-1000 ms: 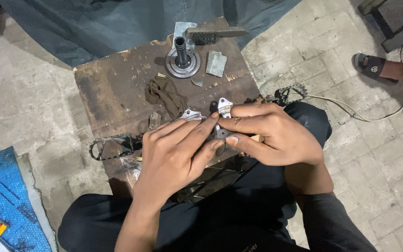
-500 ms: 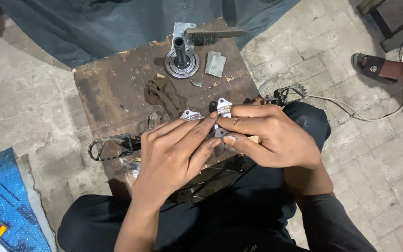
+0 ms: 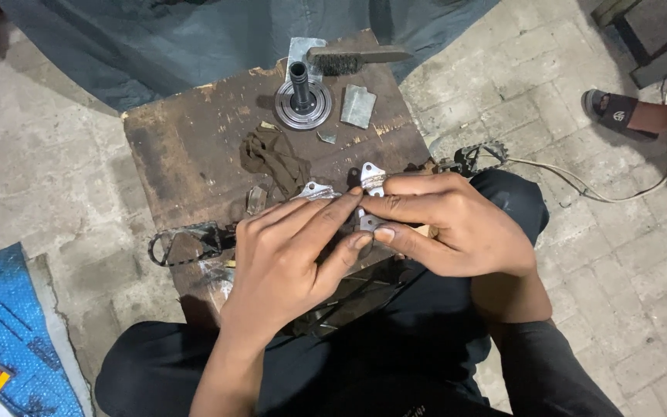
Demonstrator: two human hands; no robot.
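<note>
Both hands meet over the near edge of a worn wooden block (image 3: 187, 154). My left hand (image 3: 287, 262) and my right hand (image 3: 457, 224) pinch small shiny metal bracket pieces (image 3: 370, 179) between thumbs and fingertips. One silver tab (image 3: 314, 190) sticks out above the left fingers, another above the right index finger. Most of the part is hidden under the fingers. I sit behind the block, with dark trousers (image 3: 395, 347) below the hands.
On the block stand a round metal hub with an upright shaft (image 3: 303, 96), a brush (image 3: 357, 58), a flat grey plate (image 3: 358, 106) and a brown rag (image 3: 268, 158). Toothed foot pegs lie at the left (image 3: 187, 241) and right (image 3: 472, 158). Another person's sandalled foot (image 3: 619, 112) rests far right.
</note>
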